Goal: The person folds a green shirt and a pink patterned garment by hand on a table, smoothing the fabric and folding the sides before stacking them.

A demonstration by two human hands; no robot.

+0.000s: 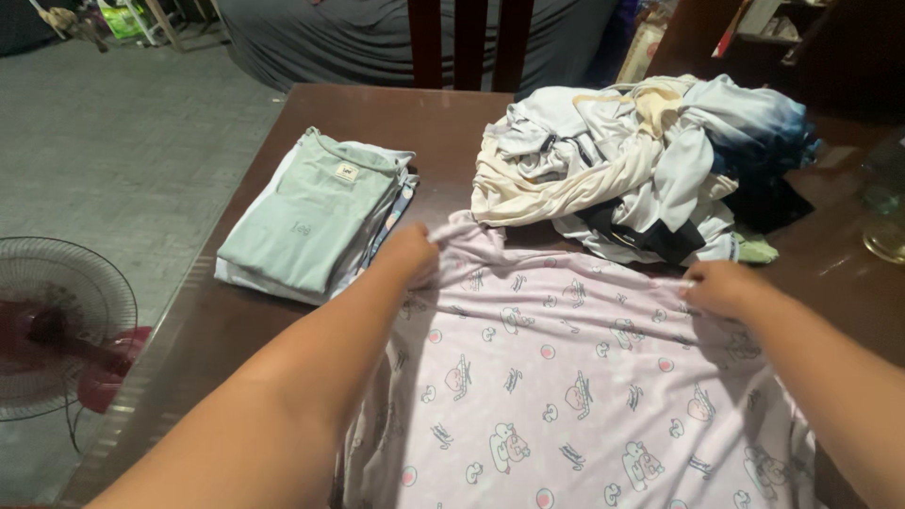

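Note:
A pale pink shirt (566, 377) with a small cartoon print lies spread flat on the dark wooden table (377, 108). My left hand (412, 250) pinches its far left edge near the shoulder. My right hand (721, 286) grips the far right edge of the same shirt. Both arms reach forward over the cloth.
A folded stack of clothes (316, 212), pale green on top, sits at the left of the table. A heap of unfolded white, cream and blue clothes (641, 160) lies at the back right. A glass (886, 217) stands at the right edge. A floor fan (57, 325) is at the left, a chair (468, 42) behind the table.

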